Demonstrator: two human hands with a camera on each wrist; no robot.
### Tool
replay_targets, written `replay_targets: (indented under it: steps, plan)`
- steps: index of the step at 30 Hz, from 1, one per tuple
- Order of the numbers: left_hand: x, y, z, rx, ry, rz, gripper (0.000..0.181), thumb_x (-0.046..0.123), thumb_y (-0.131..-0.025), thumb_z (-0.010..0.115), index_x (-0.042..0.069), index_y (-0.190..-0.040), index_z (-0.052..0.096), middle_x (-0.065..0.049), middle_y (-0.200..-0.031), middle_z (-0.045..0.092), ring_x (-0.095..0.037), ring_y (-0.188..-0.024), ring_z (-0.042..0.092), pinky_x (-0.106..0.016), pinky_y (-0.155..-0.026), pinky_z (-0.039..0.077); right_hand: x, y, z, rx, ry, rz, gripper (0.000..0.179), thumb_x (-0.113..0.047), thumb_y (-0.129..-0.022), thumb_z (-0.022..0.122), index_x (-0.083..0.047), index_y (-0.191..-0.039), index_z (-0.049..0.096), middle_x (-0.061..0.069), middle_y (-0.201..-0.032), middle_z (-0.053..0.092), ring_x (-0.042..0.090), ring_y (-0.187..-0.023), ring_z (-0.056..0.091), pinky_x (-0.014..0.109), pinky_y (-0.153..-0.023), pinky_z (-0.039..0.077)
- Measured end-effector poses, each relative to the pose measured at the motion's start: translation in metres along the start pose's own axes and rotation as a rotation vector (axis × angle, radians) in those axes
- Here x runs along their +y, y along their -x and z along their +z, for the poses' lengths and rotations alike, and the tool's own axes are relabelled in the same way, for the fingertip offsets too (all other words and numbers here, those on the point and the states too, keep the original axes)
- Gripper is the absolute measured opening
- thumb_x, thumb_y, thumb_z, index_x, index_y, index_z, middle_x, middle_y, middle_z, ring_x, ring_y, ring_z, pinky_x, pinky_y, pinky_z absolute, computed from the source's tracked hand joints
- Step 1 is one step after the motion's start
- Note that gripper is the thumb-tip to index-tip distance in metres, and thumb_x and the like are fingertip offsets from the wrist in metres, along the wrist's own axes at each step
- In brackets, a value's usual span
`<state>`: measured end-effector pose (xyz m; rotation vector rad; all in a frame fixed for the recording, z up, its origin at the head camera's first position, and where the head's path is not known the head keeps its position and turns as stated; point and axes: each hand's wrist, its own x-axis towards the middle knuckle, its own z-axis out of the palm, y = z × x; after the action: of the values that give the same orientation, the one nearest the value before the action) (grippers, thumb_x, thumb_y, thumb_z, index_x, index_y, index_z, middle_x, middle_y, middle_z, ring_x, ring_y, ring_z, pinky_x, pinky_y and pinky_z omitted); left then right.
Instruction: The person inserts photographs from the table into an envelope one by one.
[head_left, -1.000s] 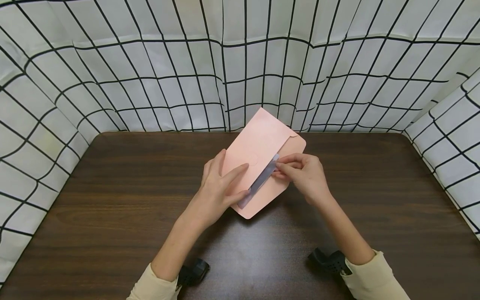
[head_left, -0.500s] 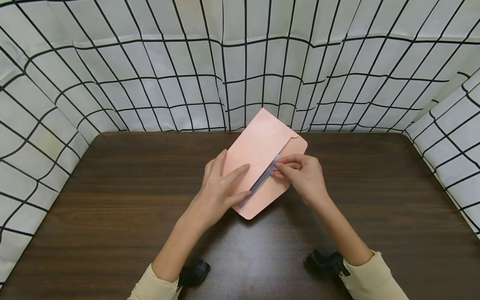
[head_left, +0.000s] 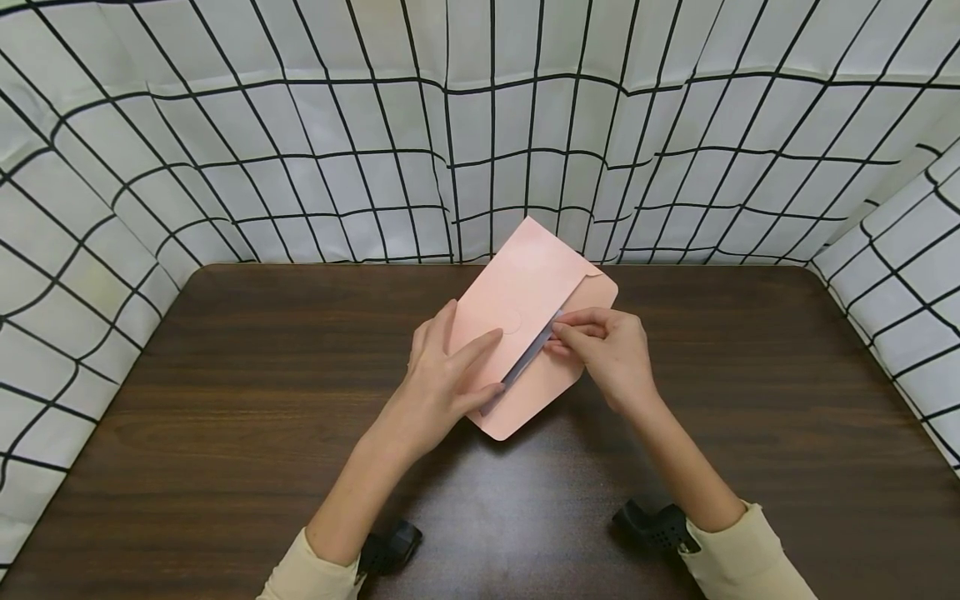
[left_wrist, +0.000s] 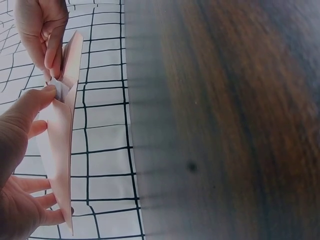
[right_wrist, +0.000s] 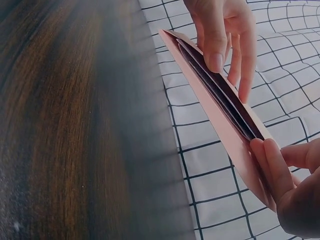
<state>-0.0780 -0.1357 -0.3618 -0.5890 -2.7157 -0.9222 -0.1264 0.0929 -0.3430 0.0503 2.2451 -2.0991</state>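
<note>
A pink envelope (head_left: 502, 300) is held up at a slant over the table, its flap unfolded on the right. From its mouth shows a narrow strip of folded bluish-grey paper (head_left: 529, 353); most of that paper is hidden inside. My left hand (head_left: 438, 375) grips the envelope from the left, thumb at the mouth and fingers spread over its front. With thumb and fingertips, my right hand (head_left: 611, 354) pinches the paper's upper end at the mouth. In the right wrist view the paper's dark layered edges (right_wrist: 220, 92) lie between the envelope's walls.
A dark brown wooden table (head_left: 225, 400) spreads under both hands. White cloth with black grid lines (head_left: 360, 125) hangs behind it and along both sides. Black wrist devices (head_left: 390, 546) sit at both cuffs, close over the tabletop.
The paper has slid deeper into the envelope, so its visible strip is narrower. The envelope has shifted slightly to the right, and both hands keep their holds.
</note>
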Motion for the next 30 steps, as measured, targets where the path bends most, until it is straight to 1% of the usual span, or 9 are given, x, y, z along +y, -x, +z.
replay_targets:
  steps: [3, 8, 11, 15, 18, 20, 24, 27, 30]
  plan:
    - [0.0, 0.0, 0.0, 0.002, 0.007, 0.002, 0.053, 0.02, -0.092, 0.085, 0.014, -0.141, 0.068, -0.031, -0.166, 0.025, -0.052, -0.148, 0.027, -0.067, -0.109, 0.043, 0.0, -0.001, 0.0, 0.011, -0.008, -0.021, 0.021, 0.006, -0.096, 0.072, 0.021, -0.111, 0.069, 0.016, -0.087, 0.078, 0.007, -0.069, 0.077, 0.025, -0.072, 0.061]
    - [0.001, -0.001, -0.001, -0.004, 0.01, 0.0, 0.054, 0.021, -0.091, 0.086, 0.013, -0.141, 0.068, -0.031, -0.166, 0.024, -0.052, -0.149, 0.026, -0.067, -0.11, 0.043, 0.0, -0.001, 0.001, 0.025, 0.011, -0.042, 0.02, 0.005, -0.095, 0.074, 0.02, -0.109, 0.071, 0.013, -0.085, 0.077, 0.006, -0.068, 0.076, 0.023, -0.071, 0.061]
    - [0.002, -0.001, -0.001, -0.015, 0.011, -0.009, 0.054, 0.023, -0.091, 0.086, 0.014, -0.142, 0.068, -0.031, -0.167, 0.023, -0.052, -0.15, 0.025, -0.066, -0.111, 0.042, 0.0, -0.002, 0.0, 0.025, 0.037, -0.046, 0.02, 0.004, -0.095, 0.074, 0.019, -0.109, 0.072, 0.016, -0.087, 0.078, 0.004, -0.068, 0.075, 0.023, -0.07, 0.061]
    - [0.001, 0.0, -0.001, -0.027, 0.017, -0.02, 0.053, 0.022, -0.092, 0.085, 0.014, -0.141, 0.068, -0.031, -0.166, 0.024, -0.051, -0.15, 0.026, -0.065, -0.112, 0.041, -0.001, -0.001, -0.002, 0.026, 0.106, -0.046, 0.021, 0.002, -0.096, 0.075, 0.016, -0.111, 0.074, 0.023, -0.094, 0.078, 0.004, -0.069, 0.075, 0.022, -0.07, 0.06]
    - [0.002, 0.0, -0.001, -0.052, 0.031, -0.037, 0.053, 0.022, -0.091, 0.086, 0.015, -0.141, 0.068, -0.03, -0.167, 0.024, -0.049, -0.151, 0.025, -0.064, -0.112, 0.041, -0.003, 0.0, -0.006, 0.027, 0.165, -0.045, 0.021, 0.0, -0.096, 0.076, 0.013, -0.111, 0.075, 0.023, -0.096, 0.079, 0.003, -0.069, 0.075, 0.021, -0.07, 0.06]
    - [0.003, 0.0, -0.001, -0.075, 0.043, -0.053, 0.054, 0.024, -0.092, 0.085, 0.016, -0.142, 0.068, -0.028, -0.168, 0.023, -0.047, -0.152, 0.024, -0.063, -0.113, 0.041, -0.003, 0.0, -0.01, 0.028, 0.182, -0.047, 0.021, -0.001, -0.095, 0.076, 0.013, -0.111, 0.075, 0.021, -0.094, 0.079, 0.003, -0.068, 0.075, 0.021, -0.07, 0.06]
    - [0.003, 0.001, 0.0, -0.099, 0.047, -0.056, 0.054, 0.026, -0.092, 0.085, 0.017, -0.143, 0.067, -0.026, -0.167, 0.025, -0.046, -0.151, 0.025, -0.062, -0.113, 0.041, -0.003, 0.001, -0.018, 0.027, 0.182, -0.036, 0.023, -0.001, -0.096, 0.075, 0.014, -0.113, 0.074, 0.018, -0.092, 0.079, 0.002, -0.068, 0.074, 0.02, -0.07, 0.06]
    - [0.001, 0.003, 0.002, -0.1, 0.043, -0.042, 0.053, 0.024, -0.091, 0.086, 0.015, -0.141, 0.068, -0.026, -0.163, 0.031, -0.049, -0.146, 0.03, -0.062, -0.113, 0.041, -0.002, 0.002, -0.022, 0.014, 0.165, -0.011, 0.026, -0.001, -0.097, 0.075, 0.016, -0.116, 0.072, 0.018, -0.093, 0.079, 0.003, -0.068, 0.074, 0.021, -0.07, 0.06]
    - [-0.002, 0.005, 0.003, -0.107, 0.044, -0.042, 0.051, 0.021, -0.091, 0.086, 0.013, -0.138, 0.069, -0.027, -0.157, 0.035, -0.051, -0.141, 0.034, -0.062, -0.111, 0.041, 0.001, 0.003, -0.025, -0.004, 0.152, 0.005, 0.027, 0.0, -0.097, 0.074, 0.017, -0.118, 0.071, 0.018, -0.094, 0.078, 0.005, -0.069, 0.074, 0.023, -0.071, 0.061]
